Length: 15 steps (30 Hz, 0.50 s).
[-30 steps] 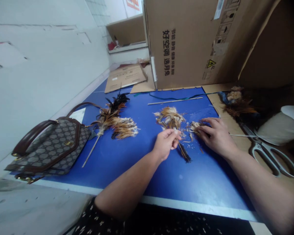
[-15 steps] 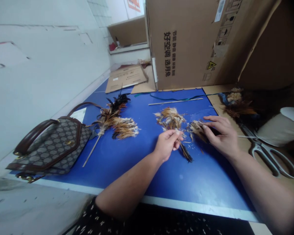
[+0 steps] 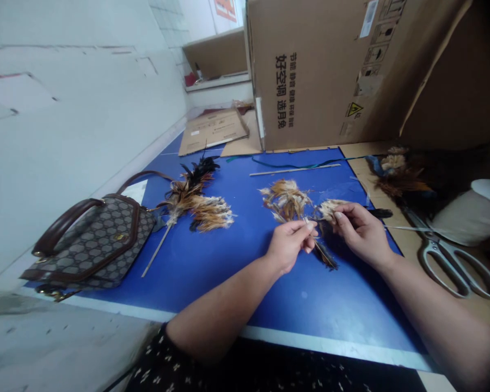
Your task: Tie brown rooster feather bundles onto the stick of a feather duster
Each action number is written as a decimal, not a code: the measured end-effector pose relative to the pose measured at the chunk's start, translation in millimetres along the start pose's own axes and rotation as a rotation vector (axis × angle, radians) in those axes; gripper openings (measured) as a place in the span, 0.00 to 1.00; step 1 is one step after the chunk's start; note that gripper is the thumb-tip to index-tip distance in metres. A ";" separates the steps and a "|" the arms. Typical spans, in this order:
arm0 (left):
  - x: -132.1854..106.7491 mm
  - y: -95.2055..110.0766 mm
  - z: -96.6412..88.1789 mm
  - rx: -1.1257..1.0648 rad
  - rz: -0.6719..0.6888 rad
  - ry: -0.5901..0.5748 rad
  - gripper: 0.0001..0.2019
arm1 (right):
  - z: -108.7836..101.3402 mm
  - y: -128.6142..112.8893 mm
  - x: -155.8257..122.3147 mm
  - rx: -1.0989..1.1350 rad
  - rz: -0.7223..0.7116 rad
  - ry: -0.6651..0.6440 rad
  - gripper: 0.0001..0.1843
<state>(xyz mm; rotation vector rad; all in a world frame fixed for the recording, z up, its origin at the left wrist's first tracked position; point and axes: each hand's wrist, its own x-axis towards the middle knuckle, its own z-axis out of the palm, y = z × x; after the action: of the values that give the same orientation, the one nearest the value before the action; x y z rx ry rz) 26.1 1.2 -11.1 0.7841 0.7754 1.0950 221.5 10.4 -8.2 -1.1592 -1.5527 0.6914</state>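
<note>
Brown feathers (image 3: 328,209) — pinch-tight in both hands (image 3: 289,246) (image 3: 361,231)

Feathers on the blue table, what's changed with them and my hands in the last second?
The right hand, which lay flat on the blue table, has pinched up a pale tuft and carried it left toward the left hand. The left hand keeps its pinch on the dark-tipped feather. The feather pile, feather duster, handbag and scissors lie as before.
</note>
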 end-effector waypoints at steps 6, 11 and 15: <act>-0.5 -2.3 2.2 0.001 0.015 -0.031 0.18 | 17.2 -7.5 -10.6 0.053 0.000 -0.074 0.11; -1.8 -0.3 0.5 -0.009 0.045 -0.047 0.17 | 27.3 -12.4 -16.0 0.013 -0.022 -0.081 0.11; -1.6 1.0 1.6 -0.056 0.057 -0.043 0.16 | 29.0 -13.9 -16.0 -0.015 -0.034 -0.067 0.11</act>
<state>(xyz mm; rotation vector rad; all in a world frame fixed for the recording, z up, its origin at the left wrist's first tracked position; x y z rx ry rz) 26.6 -0.3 -9.2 0.7838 0.6868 1.1420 189.6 -5.9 -11.1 -1.1283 -1.6325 0.7026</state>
